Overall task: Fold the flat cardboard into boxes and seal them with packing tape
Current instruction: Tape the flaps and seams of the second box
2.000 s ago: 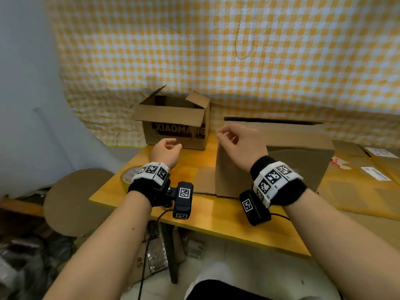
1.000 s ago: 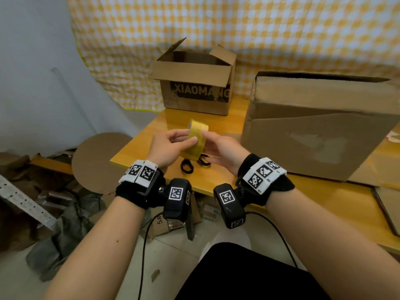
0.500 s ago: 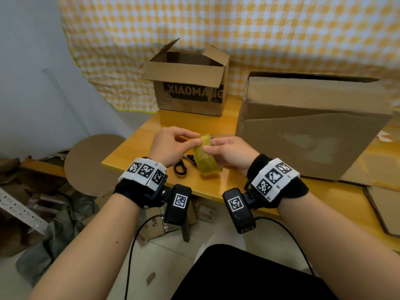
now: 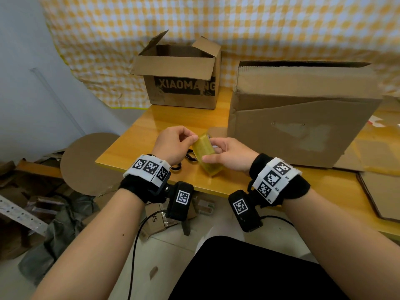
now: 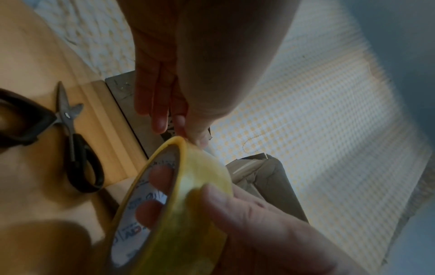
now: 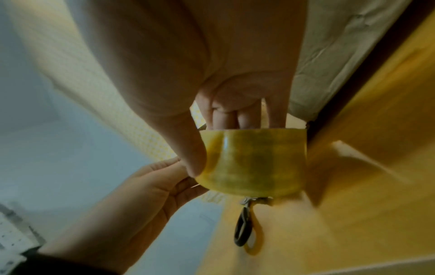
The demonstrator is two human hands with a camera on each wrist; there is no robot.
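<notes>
A yellow packing tape roll (image 4: 213, 167) is held on edge just above the table's front left corner. My right hand (image 4: 213, 153) grips it, with fingers (image 5: 157, 178) through the core and the thumb on the outer face. My left hand (image 4: 190, 139) pinches the roll's upper rim (image 5: 181, 139) between thumb and fingertips. A large brown cardboard box (image 4: 303, 118), open at the top, stands right of the hands. A smaller box (image 4: 181, 92) printed XIAOMANG stands at the back with its flaps up.
Black-handled scissors (image 5: 73, 139) lie on the yellow wooden table (image 4: 140, 131) under the hands. Flat cardboard sheets (image 4: 381, 191) lie at the right. A round cardboard disc (image 4: 86, 163) and clutter sit on the floor at the left.
Two seconds ago both hands were bare beside the large box. They have since taken up the tape roll, turned it on edge, and the left fingers have moved to its upper rim.
</notes>
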